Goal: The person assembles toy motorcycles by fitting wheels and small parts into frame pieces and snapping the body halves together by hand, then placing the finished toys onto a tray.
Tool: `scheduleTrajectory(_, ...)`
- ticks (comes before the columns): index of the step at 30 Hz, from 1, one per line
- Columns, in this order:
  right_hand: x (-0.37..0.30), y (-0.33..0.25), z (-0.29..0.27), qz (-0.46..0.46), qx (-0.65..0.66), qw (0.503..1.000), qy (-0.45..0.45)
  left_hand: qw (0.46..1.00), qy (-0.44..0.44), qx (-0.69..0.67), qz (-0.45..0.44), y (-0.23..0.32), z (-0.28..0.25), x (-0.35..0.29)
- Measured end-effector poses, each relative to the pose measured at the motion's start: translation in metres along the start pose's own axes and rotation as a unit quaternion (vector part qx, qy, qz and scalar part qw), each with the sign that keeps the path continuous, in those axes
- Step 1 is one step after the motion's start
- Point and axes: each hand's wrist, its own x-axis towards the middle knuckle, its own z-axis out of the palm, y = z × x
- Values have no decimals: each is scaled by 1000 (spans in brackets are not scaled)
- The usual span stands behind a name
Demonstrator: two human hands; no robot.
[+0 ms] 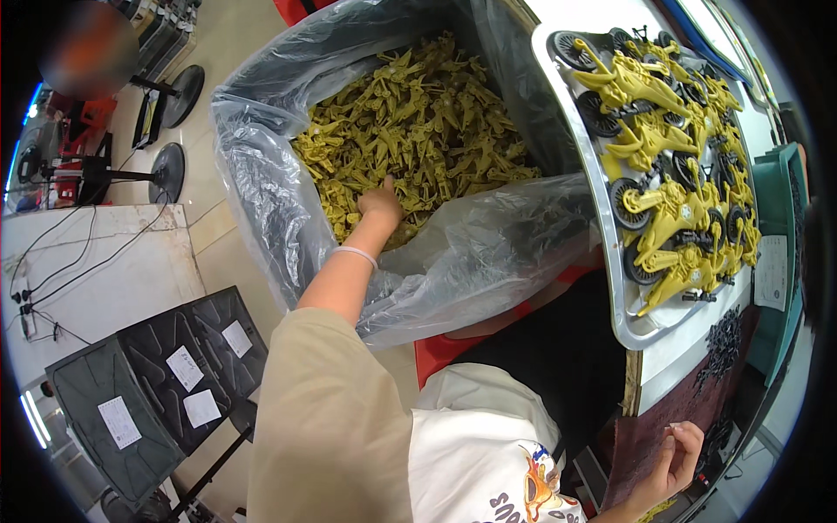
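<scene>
My left hand (381, 207) reaches down into a large box lined with clear plastic (261, 166), among a heap of yellow plastic toy motorcycle bodies (418, 113). Its fingertips are mostly hidden by the hand and the pieces, so whether it grips one cannot be seen. Over the dark red mat (641, 444) at the lower right, my right hand (678, 460) has its fingers bent and the thumb close against them; anything between them is too small to make out. A metal tray (621, 301) beside the box carries several yellow toy motorcycles (676, 218) with black wheels.
Small black parts (725, 349) lie on the bench right of the tray, near a teal bin (785, 261). Black crates (157, 383) with paper labels stand at the lower left. Cables cross a white table (105, 261); fan stands (167, 170) occupy the floor behind it.
</scene>
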Motion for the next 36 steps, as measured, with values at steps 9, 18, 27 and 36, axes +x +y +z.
scheduleTrajectory(9,15,-8,9,-8,4,999,-52,978,173,-9,119,-2,-32,-1)
scheduleTrajectory(18,23,-20,14,-15,-3,996,-83,939,125,126,295,28,2,-1)
scheduleTrajectory(27,18,-17,11,-12,17,996,-84,914,37,-322,244,-6,-81,-2)
scheduleTrajectory(36,16,-17,10,-41,28,997,-65,632,21,-699,334,-42,-176,-148)
